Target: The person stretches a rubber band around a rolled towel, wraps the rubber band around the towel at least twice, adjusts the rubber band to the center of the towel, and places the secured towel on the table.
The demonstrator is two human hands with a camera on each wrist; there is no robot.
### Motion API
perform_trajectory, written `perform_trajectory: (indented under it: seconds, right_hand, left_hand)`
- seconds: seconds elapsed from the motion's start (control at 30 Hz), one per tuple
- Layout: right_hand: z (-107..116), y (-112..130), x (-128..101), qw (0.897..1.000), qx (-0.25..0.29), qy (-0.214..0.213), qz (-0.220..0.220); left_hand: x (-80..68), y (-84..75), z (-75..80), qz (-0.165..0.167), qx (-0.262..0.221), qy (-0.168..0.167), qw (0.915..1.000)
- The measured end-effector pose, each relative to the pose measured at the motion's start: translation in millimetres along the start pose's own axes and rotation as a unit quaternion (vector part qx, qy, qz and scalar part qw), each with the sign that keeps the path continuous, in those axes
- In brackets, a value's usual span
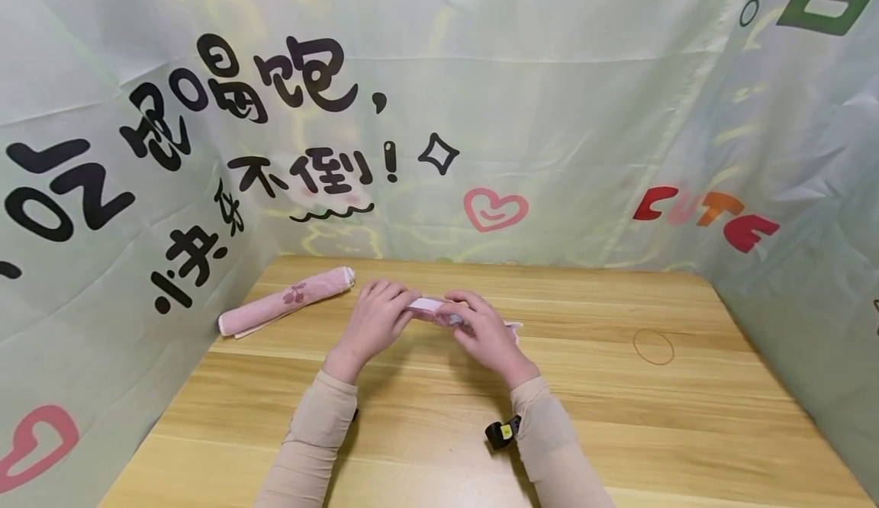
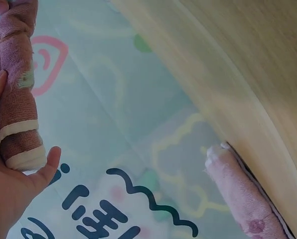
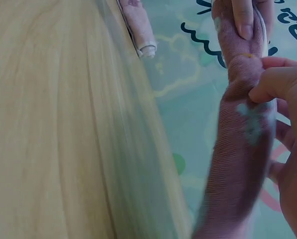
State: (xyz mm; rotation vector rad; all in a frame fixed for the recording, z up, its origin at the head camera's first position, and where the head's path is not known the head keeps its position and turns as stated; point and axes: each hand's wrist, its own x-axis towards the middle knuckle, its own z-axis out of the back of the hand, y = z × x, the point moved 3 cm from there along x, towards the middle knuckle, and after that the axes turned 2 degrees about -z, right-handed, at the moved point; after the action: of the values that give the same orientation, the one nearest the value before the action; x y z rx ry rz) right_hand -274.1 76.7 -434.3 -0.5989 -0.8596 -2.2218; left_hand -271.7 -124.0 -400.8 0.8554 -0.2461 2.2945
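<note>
- Both hands meet above the middle of the wooden table [image 1: 618,409], holding a rolled pink towel [image 1: 433,308] between them.
- The left hand [image 1: 374,321] curls round one end to steady the roll.
- The right hand [image 1: 484,332] pinches the other end, keeping it tight.
- Left of the hands lies a second rolled towel [image 1: 284,302]; right, a rubber band [image 1: 653,346].

Left arm: forearm in a beige sleeve, angled inward from the lower edge of the head view.
Left hand [image 1: 374,323]: knuckles up, fingers curled over and gripping; thumb tip visible in the left wrist view.
Right arm: beige-sleeved forearm, angled inward; a black strap device on the wrist.
Right hand [image 1: 484,332]: fingers bent, pinching.
Spacing: both hands close together, fingertips nearly meeting at table centre.
</note>
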Motion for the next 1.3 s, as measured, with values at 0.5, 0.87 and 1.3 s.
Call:
perform_trajectory:
  seconds: [0.5, 0.87, 1.3]
  right_hand:
    - [-12, 3, 2, 0.993, -0.1, 0.047, -0.028]
    - [-3, 1, 1, 0.999, -0.017, -0.004, -0.046]
    - [-14, 0, 0, 0.991, -0.083, -0.014, -0.103]
  left_hand:
    - [0.3, -2.3, -3.8, -0.018, 0.016, -0.003, 0.9997]
    - [1.6, -5.3, -3.5, -0.011, -0.003, -0.002, 0.9999]
    - [2.4, -8.9, -4.3, -0.017, -0.011, -0.007, 0.9998]
